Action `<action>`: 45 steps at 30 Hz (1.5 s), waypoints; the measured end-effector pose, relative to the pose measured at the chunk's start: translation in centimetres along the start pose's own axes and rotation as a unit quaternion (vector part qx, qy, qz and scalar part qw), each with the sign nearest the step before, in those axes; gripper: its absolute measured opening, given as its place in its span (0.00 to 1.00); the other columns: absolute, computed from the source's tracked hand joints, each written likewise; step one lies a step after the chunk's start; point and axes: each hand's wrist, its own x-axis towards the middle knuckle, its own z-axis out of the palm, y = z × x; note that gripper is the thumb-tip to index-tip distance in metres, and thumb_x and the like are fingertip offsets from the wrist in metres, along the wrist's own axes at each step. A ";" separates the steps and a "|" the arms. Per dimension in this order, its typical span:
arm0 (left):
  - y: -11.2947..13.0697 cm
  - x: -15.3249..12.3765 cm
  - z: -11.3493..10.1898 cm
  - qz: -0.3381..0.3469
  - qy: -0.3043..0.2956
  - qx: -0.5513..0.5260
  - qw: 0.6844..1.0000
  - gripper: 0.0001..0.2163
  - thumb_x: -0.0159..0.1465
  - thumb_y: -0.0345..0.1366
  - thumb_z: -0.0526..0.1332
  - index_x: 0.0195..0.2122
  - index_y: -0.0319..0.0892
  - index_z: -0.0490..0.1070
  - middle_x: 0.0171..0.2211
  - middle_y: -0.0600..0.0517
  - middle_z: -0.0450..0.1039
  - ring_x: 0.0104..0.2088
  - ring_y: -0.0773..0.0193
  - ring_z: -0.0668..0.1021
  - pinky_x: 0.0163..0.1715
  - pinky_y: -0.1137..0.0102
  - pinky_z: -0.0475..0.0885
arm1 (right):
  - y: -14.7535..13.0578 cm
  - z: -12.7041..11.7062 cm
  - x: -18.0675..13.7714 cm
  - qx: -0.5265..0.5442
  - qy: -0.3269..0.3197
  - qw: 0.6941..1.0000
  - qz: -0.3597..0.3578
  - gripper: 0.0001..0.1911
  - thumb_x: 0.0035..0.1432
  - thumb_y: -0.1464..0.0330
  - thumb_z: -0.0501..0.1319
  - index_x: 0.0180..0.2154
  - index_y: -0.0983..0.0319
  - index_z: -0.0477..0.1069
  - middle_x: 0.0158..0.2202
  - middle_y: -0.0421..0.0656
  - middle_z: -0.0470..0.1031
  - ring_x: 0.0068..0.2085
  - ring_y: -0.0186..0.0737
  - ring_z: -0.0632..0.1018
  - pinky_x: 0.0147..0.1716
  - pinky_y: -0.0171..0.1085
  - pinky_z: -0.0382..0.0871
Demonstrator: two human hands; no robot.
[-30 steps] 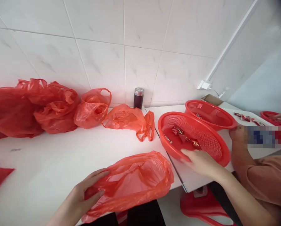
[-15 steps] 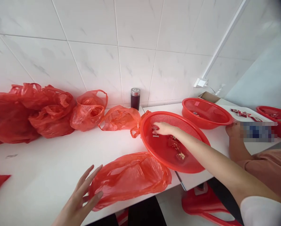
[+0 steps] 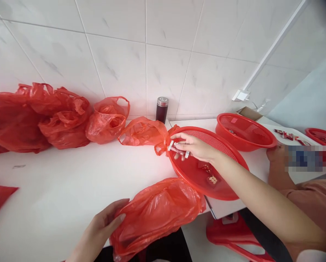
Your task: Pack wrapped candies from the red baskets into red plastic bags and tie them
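Note:
My left hand (image 3: 104,227) grips the left edge of a crumpled red plastic bag (image 3: 157,214) lying at the near edge of the white table (image 3: 70,182). My right hand (image 3: 191,147) reaches over a tilted red mesh basket (image 3: 234,189) and pinches a small wrapped candy (image 3: 178,149) with silver ends. A few more red-wrapped candies (image 3: 209,174) lie inside that basket.
Several filled red bags (image 3: 42,116) line the tiled wall at left, beside a dark flask (image 3: 161,109). A second red basket (image 3: 244,131) and a third red basket (image 3: 322,138) stand to the right, where another person's arm (image 3: 277,171) rests. A red stool (image 3: 234,240) stands under the table.
My right hand has lifted a wrapped candy out of the basket, towards its left rim. My left hand went from spread open to gripping the bag's edge, and the bag slid nearer.

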 end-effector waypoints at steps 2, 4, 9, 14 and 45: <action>0.9 0.0 0.4 -0.010 0.036 -0.041 0.998 0.27 0.59 0.52 0.61 0.58 0.46 0.66 0.53 0.47 0.75 0.50 0.51 0.78 0.51 0.60 0.73 | -1.1 2.5 -1.2 0.082 -0.054 0.995 -0.004 0.18 0.62 0.61 0.57 0.51 0.61 0.64 0.41 0.45 0.77 0.34 0.38 0.80 0.28 0.34 0.71; 1.5 0.2 0.7 -0.017 0.064 -0.097 0.993 0.30 0.59 0.52 0.62 0.61 0.47 0.62 0.52 0.45 0.75 0.46 0.51 0.80 0.46 0.59 0.76 | -1.1 5.3 -2.1 0.096 -0.107 0.990 0.010 0.16 0.63 0.62 0.56 0.50 0.61 0.64 0.43 0.46 0.77 0.33 0.37 0.80 0.27 0.34 0.72; 1.7 1.1 0.9 -0.011 0.112 -0.207 0.972 0.33 0.57 0.49 0.65 0.61 0.47 0.60 0.49 0.44 0.76 0.41 0.53 0.81 0.38 0.63 0.77 | 1.6 10.7 -2.7 -0.125 -0.127 0.984 -0.012 0.18 0.66 0.69 0.51 0.57 0.58 0.64 0.53 0.48 0.74 0.50 0.44 0.77 0.47 0.44 0.72; 1.2 1.5 0.6 0.004 0.160 -0.212 0.964 0.32 0.54 0.48 0.68 0.59 0.48 0.62 0.49 0.44 0.75 0.44 0.53 0.80 0.38 0.65 0.76 | 0.9 9.6 -2.8 -0.224 -0.046 0.970 -0.075 0.20 0.67 0.71 0.48 0.58 0.56 0.64 0.53 0.46 0.74 0.51 0.40 0.77 0.51 0.42 0.70; 0.0 -1.9 2.5 0.032 0.281 -0.068 0.957 0.34 0.56 0.55 0.62 0.62 0.56 0.56 0.62 0.45 0.61 0.60 0.40 0.66 0.57 0.42 0.62 | 3.0 -5.7 -1.8 0.111 0.087 0.986 0.086 0.15 0.60 0.63 0.57 0.48 0.59 0.64 0.32 0.42 0.76 0.27 0.34 0.77 0.19 0.28 0.69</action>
